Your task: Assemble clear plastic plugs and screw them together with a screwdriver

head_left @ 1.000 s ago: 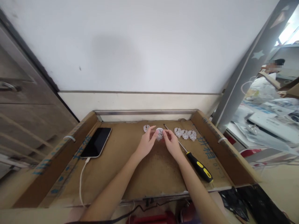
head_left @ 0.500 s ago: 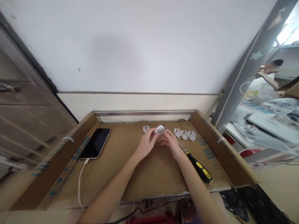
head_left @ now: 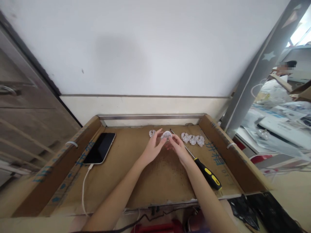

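Observation:
My left hand [head_left: 152, 149] and my right hand [head_left: 179, 149] meet over the far middle of a cardboard-lined tray [head_left: 155, 174]. Both pinch one small clear plastic plug [head_left: 166, 135] between their fingertips, held just above the cardboard. Another clear plug [head_left: 152, 133] lies just left of my hands. A row of three clear plugs [head_left: 192, 139] lies to the right. A screwdriver with a black and yellow handle [head_left: 208, 176] lies beside my right wrist, its shaft pointing toward the held plug.
A black phone [head_left: 100, 148] with a white cable [head_left: 84, 191] lies at the tray's left. Cardboard walls [head_left: 228, 152] edge both sides. A white wall rises behind, a grey cabinet [head_left: 26, 106] stands left, and a cluttered table with a person [head_left: 285, 69] is far right.
The plug was lifted slightly and turned between my fingertips. My hands stayed in the same spot; nothing else moved.

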The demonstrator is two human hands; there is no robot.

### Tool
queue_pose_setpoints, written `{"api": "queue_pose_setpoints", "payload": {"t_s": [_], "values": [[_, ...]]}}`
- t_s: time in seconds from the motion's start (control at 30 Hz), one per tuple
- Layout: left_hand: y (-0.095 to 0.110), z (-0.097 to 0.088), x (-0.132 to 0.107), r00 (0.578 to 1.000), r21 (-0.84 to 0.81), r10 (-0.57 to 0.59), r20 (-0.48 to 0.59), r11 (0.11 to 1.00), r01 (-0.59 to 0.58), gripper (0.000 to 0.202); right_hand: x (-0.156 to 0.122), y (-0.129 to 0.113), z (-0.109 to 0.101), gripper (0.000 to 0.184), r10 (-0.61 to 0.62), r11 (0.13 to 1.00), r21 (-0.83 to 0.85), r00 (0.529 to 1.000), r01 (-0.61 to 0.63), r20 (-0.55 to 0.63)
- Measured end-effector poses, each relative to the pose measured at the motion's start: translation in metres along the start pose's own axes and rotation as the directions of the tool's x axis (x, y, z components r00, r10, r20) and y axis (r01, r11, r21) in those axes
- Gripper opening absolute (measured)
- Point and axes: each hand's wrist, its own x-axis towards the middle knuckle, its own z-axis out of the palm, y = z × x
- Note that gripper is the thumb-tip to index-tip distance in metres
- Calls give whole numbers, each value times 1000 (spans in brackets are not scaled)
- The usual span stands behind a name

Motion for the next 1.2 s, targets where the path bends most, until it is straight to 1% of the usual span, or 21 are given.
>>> {"api": "queue_pose_setpoints", "payload": {"t_s": [0.03, 0.1, 0.2, 0.37, 0.5, 0.6, 0.67, 0.73, 0.77, 0.83, 0.87, 0.9, 0.93, 0.97, 1.0, 1.03, 1.07, 1.1, 1.13, 1.17, 1.2], "values": [[1, 0, 0, 1000, -8, -4, 6, 1000, 4, 43, 0, 0, 0, 33, 0, 1000, -6, 1000, 0, 7], [2, 0, 0, 1000, -5, -1, 22, 1000, 1, 39, 0, -1, 0, 34, -1, 1000, -19, 1000, 1, 10], [3, 0, 1, 999, 23, 38, 19, 999, -38, 32, 1, -1, -1, 34, -10, 999, -43, 1000, 10, -5], [0, 2, 1, 998, 42, 53, 16, 998, -54, 35, -3, -2, 0, 34, -30, 996, -87, 999, 31, 18], [-2, 3, 0, 996, 57, 80, 29, 995, -81, 26, -3, -1, -2, 33, -62, 985, -161, 997, 68, 42], [-5, 2, 2, 998, 57, 63, -6, 996, -63, 22, 1, 0, 0, 37, -121, 960, -253, 992, 124, 28], [-8, -1, 5, 996, 33, 26, -90, 999, -23, 22, -1, -2, 5, 42, -204, 922, -342, 979, 181, -31], [-12, -5, 11, 973, -58, -45, -225, 998, 33, 25, -15, -7, 9, 44, -324, 855, -457, 940, 245, -102], [-14, -8, 13, 951, -124, -95, -296, 990, 60, 28, -28, -9, 10, 44, -390, 810, -520, 911, 271, -133], [-16, -13, 18, 898, -257, -197, -393, 961, 98, 35, -64, -11, 6, 31, -506, 710, -640, 845, 292, -175], [-16, -15, 19, 878, -308, -238, -415, 945, 110, 39, -85, -9, 0, 29, -553, 669, -692, 804, 272, -219], [-15, -17, 20, 865, -346, -271, -422, 930, 123, 42, -106, -6, -9, 30, -584, 636, -735, 769, 236, -259], [-14, -18, 20, 858, -375, -298, -419, 917, 136, 44, -126, -1, -21, 33, -627, 582, -794, 719, 175, -301], [-12, -18, 19, 856, -396, -319, -406, 906, 150, 45, -143, 5, -34, 39, -663, 416, -909, 694, 32, -279], [-11, -18, 19, 857, -410, -337, -391, 897, 166, 45, -157, 11, -47, 43, -684, 269, -959, 683, -90, -256], [-10, -17, 18, 856, -418, -350, -379, 890, 179, 45, -166, 16, -59, 45, -691, 194, -968, 678, -159, -250], [-9, -16, 18, 857, -422, -359, -370, 887, 190, 45, -173, 18, -69, 43, -710, 166, -976, 670, -142, -218], [-9, -16, 18, 857, -419, -362, -366, 887, 196, 45, -177, 18, -75, 40, -722, 160, -982, 668, -95, -182], [-10, -15, 18, 857, -412, -361, -367, 889, 198, 45, -179, 14, -78, 36, -732, 187, -982, 662, -31, -160], [-11, -15, 18, 857, -403, -357, -372, 894, 197, 45, -180, 7, -78, 33, -747, 228, -973, 646, 32, -154], [-13, -15, 18, 855, -395, -352, -380, 898, 194, 44, -181, -3, -74, 32, -769, 273, -960, 616, 69, -174]]}}
